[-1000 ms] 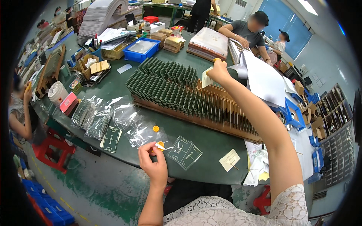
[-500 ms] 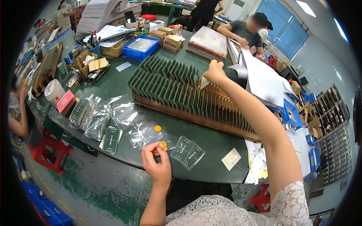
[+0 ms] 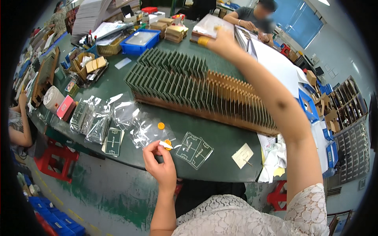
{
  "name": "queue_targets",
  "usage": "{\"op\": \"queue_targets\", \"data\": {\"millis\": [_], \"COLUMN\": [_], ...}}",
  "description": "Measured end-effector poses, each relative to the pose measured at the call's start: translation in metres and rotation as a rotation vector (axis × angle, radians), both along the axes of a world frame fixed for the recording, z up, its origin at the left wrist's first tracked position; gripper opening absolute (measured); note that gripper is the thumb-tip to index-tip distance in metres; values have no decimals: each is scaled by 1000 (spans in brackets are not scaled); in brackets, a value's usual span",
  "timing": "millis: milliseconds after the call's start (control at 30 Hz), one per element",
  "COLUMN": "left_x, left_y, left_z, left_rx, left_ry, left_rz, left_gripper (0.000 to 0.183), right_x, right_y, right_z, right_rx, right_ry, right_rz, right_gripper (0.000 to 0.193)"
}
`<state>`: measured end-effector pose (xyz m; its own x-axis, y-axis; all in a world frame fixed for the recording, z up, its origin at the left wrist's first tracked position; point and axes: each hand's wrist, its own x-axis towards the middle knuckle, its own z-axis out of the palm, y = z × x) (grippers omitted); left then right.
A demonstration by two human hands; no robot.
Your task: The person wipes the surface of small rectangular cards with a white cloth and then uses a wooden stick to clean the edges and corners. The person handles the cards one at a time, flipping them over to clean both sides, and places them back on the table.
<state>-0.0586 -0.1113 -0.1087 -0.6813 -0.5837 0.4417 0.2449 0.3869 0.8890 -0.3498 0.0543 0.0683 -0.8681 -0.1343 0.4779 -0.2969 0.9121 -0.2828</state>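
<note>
Low over the table's near edge, my left hand [image 3: 160, 163] is closed in a pinch. An orange, ring-like piece [image 3: 168, 145] and a bit of white show at its fingertips; what it grips is unclear. My right hand [image 3: 221, 42] reaches across to the far side, above and beyond a slotted wooden rack [image 3: 232, 88]. Yellow covers show on its fingers, which are blurred, and whether they hold anything is not visible. Dark green cards [image 3: 169, 84] with white lines stand upright in the rack's slots. More green cards [image 3: 195, 150] lie flat right of my left hand.
Clear plastic bags [image 3: 151, 131] and an orange disc [image 3: 161, 126] lie beyond my left hand. Bagged card stacks [image 3: 98, 124] sit to the left. A cream card [image 3: 243, 156] is at the near edge. Past a blue bin [image 3: 140, 42], another person [image 3: 250, 17] works at the far right.
My right hand has moved up and away from the rack toward the far side. My left hand stays nearly in place, still pinched. The view has shifted slightly.
</note>
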Motion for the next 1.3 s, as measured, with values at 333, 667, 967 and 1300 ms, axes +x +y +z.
{"op": "queue_targets", "data": {"millis": [333,667,967,1300], "left_x": [0,22,0,-10], "left_y": [3,28,34,25], "left_z": [-8,46,56,53], "left_rx": [187,-804,-779,-602], "left_ry": [-7,-524,-654,-720], "left_rz": [-53,-211,-214,-413], "left_gripper": [13,46,56,43], "right_x": [274,343,348,353], "right_y": [83,143,169,182], "right_z": [9,-100,-109,-113], "right_rx": [-488,-1078,-1121,-1185], "right_ry": [307,-326,-327,-344], "right_rz": [352,161,190,190], "right_gripper": [40,29,25,21]}}
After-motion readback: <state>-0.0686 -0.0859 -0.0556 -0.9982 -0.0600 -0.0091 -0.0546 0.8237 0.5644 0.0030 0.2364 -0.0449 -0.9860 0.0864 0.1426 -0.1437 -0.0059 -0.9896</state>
